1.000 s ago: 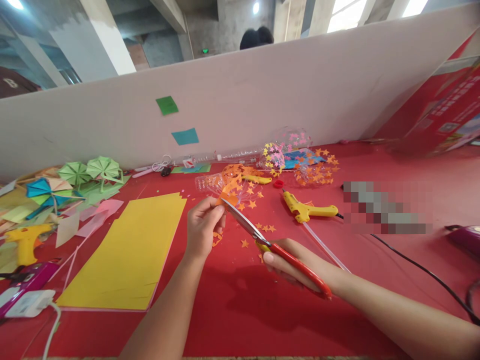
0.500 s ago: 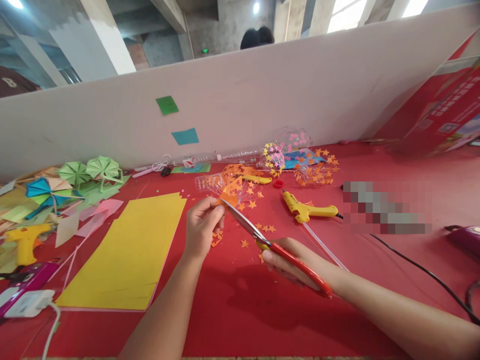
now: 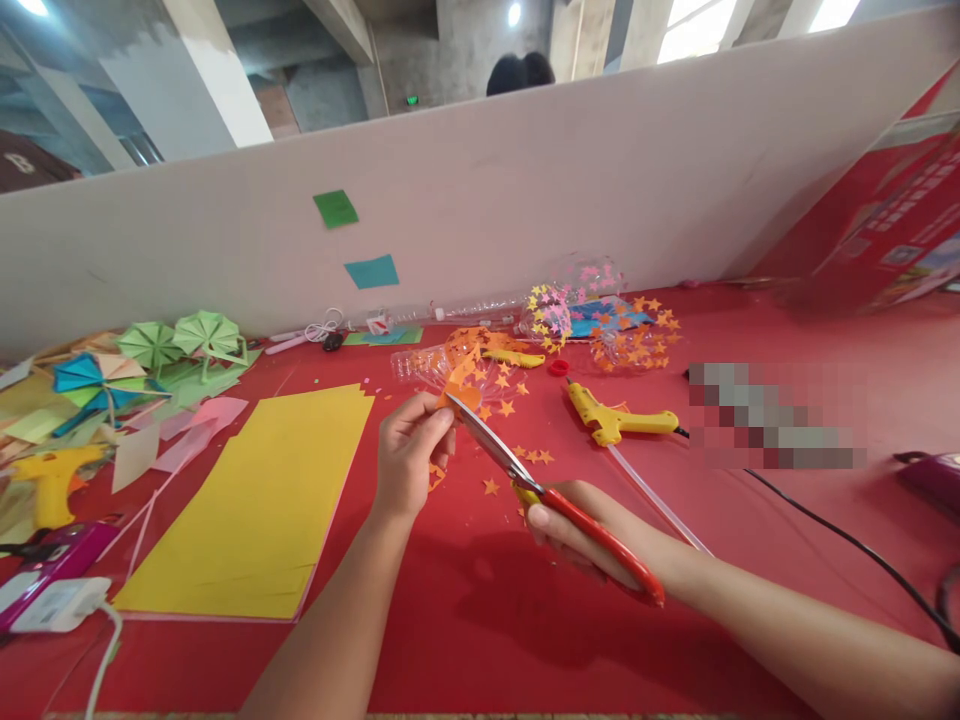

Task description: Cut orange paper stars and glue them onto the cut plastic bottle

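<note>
Between the thumb and fingers of my left hand [image 3: 412, 450] is a small piece of orange paper [image 3: 463, 388]. My right hand [image 3: 581, 525] grips red-handled scissors [image 3: 600, 540], their blades pointing up and left. The blade tips meet the orange paper close to my left fingertips; whether the blades are fully closed is hard to make out. Several loose orange paper stars [image 3: 490, 487] lie on the red table [image 3: 480, 650] below the scissors. Behind my left hand are a clear plastic bottle piece [image 3: 416, 364] with orange stars and a yellow utility knife [image 3: 514, 358].
A yellow glue gun [image 3: 619, 415] with a clear glue stick lies to the right, its cable trailing rightward. On the left are a stack of yellow paper [image 3: 247, 500], folded paper umbrellas [image 3: 206, 335] and another yellow glue gun [image 3: 52, 480]. A pale partition [image 3: 480, 200] stands behind.
My left hand has shifted very slightly to the right with the orange paper, which looks turned a little at the blade tips. The right hand keeps its hold on the scissors.
</note>
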`<state>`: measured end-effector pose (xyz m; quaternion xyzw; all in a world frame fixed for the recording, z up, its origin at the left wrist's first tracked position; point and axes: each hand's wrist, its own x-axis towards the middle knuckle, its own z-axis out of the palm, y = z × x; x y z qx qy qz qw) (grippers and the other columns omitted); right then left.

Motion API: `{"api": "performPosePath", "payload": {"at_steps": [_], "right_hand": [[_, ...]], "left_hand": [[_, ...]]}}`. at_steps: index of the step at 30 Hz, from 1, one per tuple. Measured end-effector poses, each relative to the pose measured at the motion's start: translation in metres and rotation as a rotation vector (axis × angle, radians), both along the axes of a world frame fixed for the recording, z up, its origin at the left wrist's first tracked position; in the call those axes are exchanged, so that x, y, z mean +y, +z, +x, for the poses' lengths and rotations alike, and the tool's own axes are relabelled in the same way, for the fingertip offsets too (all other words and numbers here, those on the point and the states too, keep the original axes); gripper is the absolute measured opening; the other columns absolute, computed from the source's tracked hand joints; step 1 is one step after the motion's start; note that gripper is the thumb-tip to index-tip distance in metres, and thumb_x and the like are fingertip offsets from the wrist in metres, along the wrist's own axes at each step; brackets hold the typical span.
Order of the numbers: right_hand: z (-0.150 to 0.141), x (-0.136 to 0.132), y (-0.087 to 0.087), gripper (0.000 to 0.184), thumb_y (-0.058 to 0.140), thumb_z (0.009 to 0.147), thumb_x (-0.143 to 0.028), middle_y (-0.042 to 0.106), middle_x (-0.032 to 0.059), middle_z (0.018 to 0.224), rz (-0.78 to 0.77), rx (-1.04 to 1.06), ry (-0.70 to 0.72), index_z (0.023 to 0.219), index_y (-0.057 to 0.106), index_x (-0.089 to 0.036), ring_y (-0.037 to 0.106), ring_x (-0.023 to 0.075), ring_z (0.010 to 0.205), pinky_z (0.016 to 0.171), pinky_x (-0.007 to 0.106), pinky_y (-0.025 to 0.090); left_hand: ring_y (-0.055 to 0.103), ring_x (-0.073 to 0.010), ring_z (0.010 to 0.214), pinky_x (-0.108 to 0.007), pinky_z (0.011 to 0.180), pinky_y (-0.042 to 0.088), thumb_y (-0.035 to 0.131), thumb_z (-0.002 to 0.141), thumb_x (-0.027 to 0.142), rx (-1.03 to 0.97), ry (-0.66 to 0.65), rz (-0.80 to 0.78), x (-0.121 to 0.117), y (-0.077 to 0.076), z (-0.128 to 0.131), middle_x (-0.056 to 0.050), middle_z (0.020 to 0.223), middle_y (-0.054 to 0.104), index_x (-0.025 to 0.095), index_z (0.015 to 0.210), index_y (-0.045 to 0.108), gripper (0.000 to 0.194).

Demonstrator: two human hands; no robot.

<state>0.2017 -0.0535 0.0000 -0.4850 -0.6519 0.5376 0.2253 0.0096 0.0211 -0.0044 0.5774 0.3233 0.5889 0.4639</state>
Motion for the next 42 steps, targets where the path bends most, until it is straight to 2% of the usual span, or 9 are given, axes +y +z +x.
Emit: {"api": "performPosePath", "payload": {"at_steps": [5,15,26,32,36,39,42], "right_hand": [[-0.002,0.0,-0.006,0.056,0.048,0.078,-0.073,0.043,-0.0044,0.049,-0.023,-0.025,-0.043,0.061,0.043,-0.02,0.038,0.0077,0.039,0.037,0.02,0.028],[-0.001,0.001,-0.011,0.049,0.053,0.083,-0.06,0.04,-0.0063,0.045,-0.038,-0.019,-0.032,0.058,0.038,-0.021,0.036,0.0068,0.036,0.034,0.019,0.026],[0.0,0.003,-0.018,0.045,0.055,0.086,-0.043,0.039,-0.0059,0.042,0.119,-0.059,-0.016,0.053,0.033,-0.021,0.034,0.007,0.038,0.038,0.021,0.023],[-0.002,0.003,-0.017,0.046,0.052,0.084,-0.05,0.034,-0.0067,0.045,0.174,-0.026,-0.037,0.055,0.03,-0.022,0.031,0.0075,0.042,0.041,0.022,0.02],[-0.001,0.002,-0.014,0.046,0.051,0.081,-0.056,0.033,-0.0068,0.05,0.199,0.013,-0.048,0.057,0.032,-0.022,0.029,0.008,0.046,0.043,0.023,0.02],[0.001,0.001,-0.009,0.047,0.057,0.076,-0.059,0.034,-0.0065,0.053,0.223,0.075,-0.097,0.058,0.035,-0.022,0.029,0.0083,0.048,0.044,0.023,0.023],[0.002,0.0,-0.004,0.043,0.06,0.074,-0.057,0.036,-0.0069,0.05,0.234,0.164,-0.231,0.06,0.04,-0.022,0.03,0.0083,0.044,0.042,0.023,0.025]], "left_hand": [[0.042,-0.0057,0.041,-0.016,0.038,0.034,0.057,0.081,0.023,0.001,-0.001,-0.007,0.0,0.0,0.0,0.005,0.047,0.049,0.018,0.066,0.06,0.016],[0.041,-0.0052,0.04,-0.015,0.038,0.034,0.057,0.08,0.023,0.002,-0.015,-0.038,-0.001,0.003,-0.001,0.005,0.047,0.05,0.018,0.061,0.057,0.019],[0.04,-0.0056,0.038,-0.016,0.035,0.031,0.059,0.074,0.021,-0.086,-0.05,-0.063,-0.001,0.01,-0.003,0.005,0.044,0.05,0.018,0.061,0.06,0.014],[0.042,-0.0068,0.039,-0.018,0.036,0.031,0.06,0.073,0.023,-0.121,-0.042,-0.073,-0.001,0.012,-0.004,0.003,0.047,0.053,0.018,0.061,0.062,0.014],[0.038,-0.0059,0.041,-0.019,0.039,0.026,0.061,0.068,0.02,-0.14,-0.032,-0.081,0.001,0.014,-0.006,0.004,0.048,0.047,0.017,0.055,0.059,0.014],[0.035,-0.0063,0.046,-0.02,0.042,0.025,0.06,0.062,0.018,-0.116,-0.081,-0.08,0.003,0.015,-0.01,0.003,0.052,0.043,0.017,0.048,0.053,0.015],[0.033,-0.0089,0.05,-0.024,0.046,0.025,0.056,0.062,0.019,0.049,-0.24,-0.108,0.003,0.017,-0.013,0.003,0.052,0.038,0.017,0.047,0.048,0.017]]}}
